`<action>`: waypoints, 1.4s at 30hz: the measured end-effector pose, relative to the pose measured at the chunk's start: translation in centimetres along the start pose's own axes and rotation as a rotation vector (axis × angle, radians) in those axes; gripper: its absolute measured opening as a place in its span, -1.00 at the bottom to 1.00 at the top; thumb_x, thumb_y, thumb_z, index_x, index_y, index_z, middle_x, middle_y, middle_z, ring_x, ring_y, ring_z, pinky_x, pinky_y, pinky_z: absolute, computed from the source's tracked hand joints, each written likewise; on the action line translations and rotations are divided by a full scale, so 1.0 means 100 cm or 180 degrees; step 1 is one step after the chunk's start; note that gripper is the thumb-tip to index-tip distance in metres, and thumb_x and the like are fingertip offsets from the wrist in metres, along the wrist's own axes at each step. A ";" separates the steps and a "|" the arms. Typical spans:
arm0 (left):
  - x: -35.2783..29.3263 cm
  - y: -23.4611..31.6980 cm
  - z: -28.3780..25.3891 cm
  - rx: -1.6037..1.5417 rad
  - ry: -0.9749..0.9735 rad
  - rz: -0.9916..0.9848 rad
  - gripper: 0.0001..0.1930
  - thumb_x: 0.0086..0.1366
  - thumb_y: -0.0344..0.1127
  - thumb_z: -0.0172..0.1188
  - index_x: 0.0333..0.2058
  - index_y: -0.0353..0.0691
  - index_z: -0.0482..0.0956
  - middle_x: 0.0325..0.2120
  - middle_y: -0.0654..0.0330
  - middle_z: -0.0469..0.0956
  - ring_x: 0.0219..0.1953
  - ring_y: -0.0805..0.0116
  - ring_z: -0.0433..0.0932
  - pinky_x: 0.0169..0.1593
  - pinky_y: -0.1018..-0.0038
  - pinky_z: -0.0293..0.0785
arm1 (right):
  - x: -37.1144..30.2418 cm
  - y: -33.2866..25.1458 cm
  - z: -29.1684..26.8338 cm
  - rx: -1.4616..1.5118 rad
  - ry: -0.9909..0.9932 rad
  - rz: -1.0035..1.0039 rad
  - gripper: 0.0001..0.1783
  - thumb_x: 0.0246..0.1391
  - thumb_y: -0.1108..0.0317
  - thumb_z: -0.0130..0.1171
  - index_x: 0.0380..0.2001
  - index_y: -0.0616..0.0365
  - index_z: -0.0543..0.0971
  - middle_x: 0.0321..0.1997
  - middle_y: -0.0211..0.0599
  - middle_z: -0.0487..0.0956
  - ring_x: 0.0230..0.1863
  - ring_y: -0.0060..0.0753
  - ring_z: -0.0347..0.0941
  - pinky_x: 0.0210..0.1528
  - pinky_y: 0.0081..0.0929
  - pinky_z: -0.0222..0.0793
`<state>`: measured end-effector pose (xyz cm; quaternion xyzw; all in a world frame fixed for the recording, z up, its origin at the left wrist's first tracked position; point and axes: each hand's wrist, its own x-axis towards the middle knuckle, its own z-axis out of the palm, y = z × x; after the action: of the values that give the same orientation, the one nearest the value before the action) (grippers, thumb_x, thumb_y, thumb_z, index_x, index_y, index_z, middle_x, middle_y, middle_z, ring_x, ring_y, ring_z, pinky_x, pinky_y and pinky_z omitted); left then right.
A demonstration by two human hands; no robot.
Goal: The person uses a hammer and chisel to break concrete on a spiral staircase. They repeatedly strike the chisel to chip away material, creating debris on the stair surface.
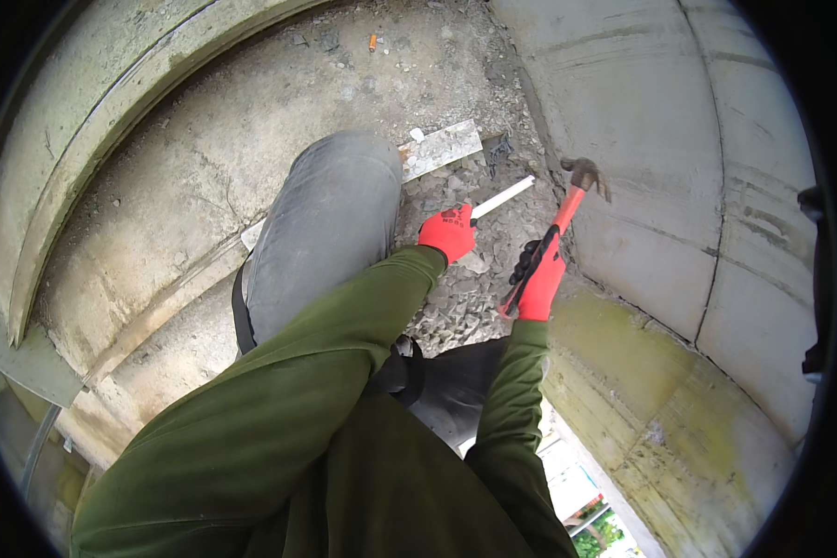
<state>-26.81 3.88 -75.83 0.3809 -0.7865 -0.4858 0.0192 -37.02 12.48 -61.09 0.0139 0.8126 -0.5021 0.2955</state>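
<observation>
My left hand (448, 234), in a red glove, is closed around one end of a slim white bar (503, 197). The bar's far end points up and to the right, above broken rubble (460, 302). Farther right, my right hand (542, 284), in a red and black glove, grips a claw hammer (569, 206) by its red and black handle. The hammer's rusty brown head is raised near the grey wall, apart from the bar. Whether the bar's tip touches anything cannot be made out.
A grey panelled wall (623, 167) rises on the right. A pale, dusty strip (446, 149) lies beyond my bent grey-trousered knee (330, 223). A curved concrete ledge (112, 121) bounds the left. At lower right, a gap shows greenery (600, 537) below; a small orange piece (373, 43) lies far off.
</observation>
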 end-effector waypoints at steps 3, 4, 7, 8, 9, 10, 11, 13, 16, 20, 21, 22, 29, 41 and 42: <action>0.005 0.011 0.014 -0.0539 -0.0032 -0.0086 -0.67 0.29 -0.05 0.16 -0.14 -0.16 0.48 -0.29 -0.11 0.62 -0.23 -0.20 0.60 -0.15 -0.04 0.51 | 0.016 0.006 -0.044 -0.0772 0.0293 -0.1352 -0.49 0.47 0.05 -0.12 -0.40 0.30 0.46 -0.55 -0.50 0.31 -0.53 -0.55 0.16 -0.48 -0.46 0.18; 0.005 0.005 0.010 -0.0625 -0.0285 -0.0478 -0.61 0.28 -0.01 0.14 -0.05 -0.13 0.45 -0.22 -0.07 0.64 -0.14 -0.17 0.60 -0.01 -0.04 0.46 | 0.016 0.016 -0.027 -0.0490 0.0620 -0.1752 -0.45 0.46 -0.06 -0.18 -0.60 0.01 0.27 -0.71 -0.58 0.21 -0.74 -0.63 0.09 -0.68 -0.50 0.06; 0.024 -0.045 0.004 0.0035 -0.0810 -0.0350 -0.54 0.24 0.08 0.18 -0.10 -0.19 0.53 -0.27 -0.06 0.65 -0.27 -0.03 0.63 -0.22 0.08 0.52 | -0.010 0.049 -0.007 -0.0900 0.0310 -0.0244 -0.39 0.40 -0.16 -0.11 0.19 0.08 0.55 0.01 0.15 0.64 -0.14 -0.14 0.63 -0.10 -0.16 0.51; 0.032 -0.077 -0.003 0.1129 -0.0768 0.0311 -0.56 0.21 0.13 0.24 -0.20 -0.14 0.60 -0.36 0.06 0.67 -0.41 0.08 0.61 -0.36 0.10 0.51 | -0.064 -0.006 0.021 -0.0549 0.0036 -0.0314 -0.39 0.39 -0.12 -0.07 0.19 0.15 0.54 -0.01 0.08 0.65 -0.11 0.10 0.58 -0.04 -0.06 0.46; 0.039 -0.056 0.009 0.1733 -0.0618 0.1222 -0.57 0.19 0.18 0.30 -0.30 -0.09 0.68 -0.45 0.17 0.69 -0.55 0.19 0.59 -0.50 0.12 0.49 | -0.056 0.014 0.002 -0.1822 0.0411 -0.0686 -0.37 0.40 -0.12 -0.08 0.22 0.17 0.50 -0.02 0.11 0.64 -0.08 0.15 0.56 -0.03 -0.06 0.45; 0.041 -0.052 0.005 0.1544 -0.0477 0.1414 -0.60 0.19 0.14 0.28 -0.29 -0.10 0.67 -0.44 0.14 0.67 -0.53 0.15 0.59 -0.46 0.11 0.50 | -0.045 0.035 0.006 -0.1488 0.0617 -0.1449 -0.40 0.40 -0.11 -0.09 0.23 0.11 0.50 -0.03 0.13 0.63 -0.07 0.14 0.56 -0.01 -0.02 0.46; 0.043 -0.016 -0.014 0.1160 -0.0374 0.1549 -0.62 0.20 0.10 0.26 -0.27 -0.11 0.66 -0.44 0.12 0.66 -0.50 0.12 0.60 -0.42 0.10 0.51 | -0.048 0.022 -0.017 -0.2244 0.1372 -0.2393 -0.40 0.37 -0.11 -0.05 0.25 0.07 0.48 0.00 0.14 0.62 -0.05 0.16 0.55 0.00 0.02 0.46; 0.016 0.044 -0.077 0.0585 -0.0150 0.1626 -0.66 0.21 0.02 0.22 -0.24 -0.12 0.63 -0.42 0.06 0.62 -0.45 0.05 0.60 -0.35 0.09 0.53 | -0.038 0.007 -0.035 -0.2250 0.1665 -0.2193 -0.39 0.34 -0.14 -0.01 0.23 0.04 0.50 0.07 0.14 0.59 0.04 0.15 0.53 0.06 0.02 0.43; -0.034 0.043 -0.189 0.1360 0.0787 0.2324 -0.66 0.21 -0.07 0.20 -0.12 -0.12 0.59 -0.35 0.00 0.58 -0.33 -0.01 0.61 -0.24 0.06 0.55 | -0.032 0.004 -0.021 -0.0770 0.0249 -0.0567 -0.36 0.31 -0.20 -0.03 0.12 0.09 0.60 0.11 0.16 0.59 0.12 0.14 0.52 0.12 -0.06 0.39; -0.089 -0.018 -0.247 0.1965 0.1813 0.1349 -0.57 0.18 -0.10 0.23 0.01 -0.09 0.52 -0.21 0.05 0.57 -0.18 0.04 0.60 -0.11 0.10 0.56 | -0.048 0.008 -0.001 -0.0322 0.0047 -0.1051 -0.34 0.32 -0.22 -0.10 -0.01 0.16 0.65 -0.06 0.23 0.63 0.02 0.23 0.54 0.01 -0.01 0.43; -0.103 -0.028 -0.253 0.1974 0.1744 0.1133 -0.56 0.19 -0.09 0.23 0.02 -0.09 0.51 -0.20 0.07 0.57 -0.17 0.05 0.60 -0.09 0.12 0.56 | -0.066 -0.015 -0.010 -0.0821 -0.0081 -0.0688 -0.33 0.32 -0.23 -0.11 -0.02 0.15 0.65 -0.05 0.22 0.62 0.04 0.24 0.53 0.02 0.00 0.42; -0.114 -0.035 -0.257 0.1967 0.1689 0.0952 -0.55 0.19 -0.09 0.22 0.04 -0.09 0.50 -0.18 0.08 0.57 -0.17 0.06 0.59 -0.07 0.13 0.55 | -0.076 -0.028 -0.016 -0.1313 -0.0181 -0.0351 -0.33 0.33 -0.24 -0.13 -0.02 0.14 0.65 -0.03 0.21 0.62 0.05 0.25 0.52 0.03 0.00 0.42; -0.094 -0.076 -0.233 0.1955 0.3179 0.2416 -0.46 0.22 -0.02 0.29 0.10 -0.15 0.47 -0.12 0.08 0.54 -0.09 0.00 0.55 0.02 0.09 0.49 | 0.043 0.127 0.035 -0.2015 0.0705 -0.2561 -0.35 0.31 -0.32 -0.14 0.22 -0.19 0.51 -0.23 0.09 0.65 -0.25 0.18 0.60 -0.22 0.10 0.48; -0.108 -0.040 -0.248 0.1174 0.1837 0.1050 -0.51 0.24 -0.08 0.17 0.07 -0.23 0.50 -0.06 -0.07 0.54 0.01 -0.09 0.52 0.10 0.02 0.44 | 0.044 0.111 0.056 -0.3490 -0.1141 -0.2058 -0.38 0.30 -0.26 -0.11 0.20 -0.15 0.52 -0.19 0.07 0.65 -0.23 0.15 0.59 -0.22 0.06 0.48; -0.087 -0.053 -0.237 0.1438 0.2228 0.1460 -0.50 0.23 -0.10 0.18 0.08 -0.25 0.50 -0.06 -0.09 0.54 0.00 -0.09 0.53 0.10 0.02 0.44 | 0.037 0.103 0.059 -0.3504 -0.1225 -0.2074 -0.38 0.30 -0.26 -0.11 0.20 -0.15 0.53 -0.19 0.07 0.65 -0.22 0.14 0.59 -0.21 0.06 0.48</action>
<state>-8.11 -9.79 -64.53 0.3328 -0.8825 -0.1282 0.3065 -34.03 11.73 -73.09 -0.4750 0.8458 -0.0712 0.2324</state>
